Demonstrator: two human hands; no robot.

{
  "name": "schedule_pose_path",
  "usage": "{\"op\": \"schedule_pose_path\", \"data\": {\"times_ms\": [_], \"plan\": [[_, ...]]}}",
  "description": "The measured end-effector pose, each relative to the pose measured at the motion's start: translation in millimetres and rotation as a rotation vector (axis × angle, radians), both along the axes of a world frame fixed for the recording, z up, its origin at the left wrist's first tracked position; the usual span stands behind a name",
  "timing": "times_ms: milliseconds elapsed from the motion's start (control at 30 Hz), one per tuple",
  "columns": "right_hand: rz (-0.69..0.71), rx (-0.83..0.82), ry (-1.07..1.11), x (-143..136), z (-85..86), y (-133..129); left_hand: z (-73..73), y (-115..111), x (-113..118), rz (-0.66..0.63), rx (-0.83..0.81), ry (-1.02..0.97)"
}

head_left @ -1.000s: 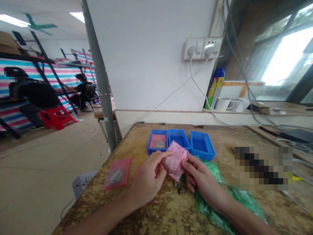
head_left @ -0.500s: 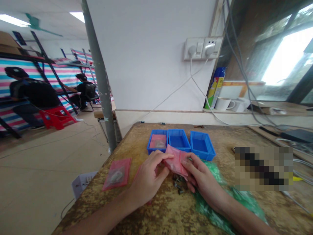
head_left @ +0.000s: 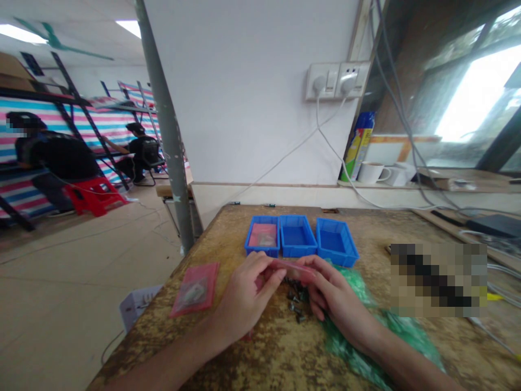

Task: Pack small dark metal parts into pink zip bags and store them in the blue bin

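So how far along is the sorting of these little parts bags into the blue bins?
Early. Done: one pink bag lies in the left blue bin. In hand: the left hand and right hand hold a pink bag flat over small dark screws on the table. Left: the middle bin and right bin look empty, and another pink bag waits untouched.

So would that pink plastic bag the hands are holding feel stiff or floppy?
Probably floppy: the pink plastic bag is thin film, pinched between the left hand and right hand. Likely light, since small screws lie beneath it. Perhaps slippery.
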State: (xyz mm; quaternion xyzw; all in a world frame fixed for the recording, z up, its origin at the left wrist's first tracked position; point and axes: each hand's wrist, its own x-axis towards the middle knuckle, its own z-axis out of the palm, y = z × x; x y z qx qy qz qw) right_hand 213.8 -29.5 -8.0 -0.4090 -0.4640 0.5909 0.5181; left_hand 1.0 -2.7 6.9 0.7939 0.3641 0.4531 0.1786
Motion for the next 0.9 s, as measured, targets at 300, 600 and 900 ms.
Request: {"op": "schedule_pose_path", "data": {"times_ms": [300,600,900], "plan": [[-0.039,-0.041,0.009,-0.9,-1.5,-0.2,-3.3,-0.1,0.6,0.103,-0.007,0.020],[-0.038,-0.024,0.039,-0.9,-1.1,-0.2,-2.7,-1.8,0.5,0.093,-0.035,0.021],[-0.024,-0.026,0.016,0.0,-3.3,0.2,-3.5,-0.1,-0.3,0.088,-0.014,0.012]]}}
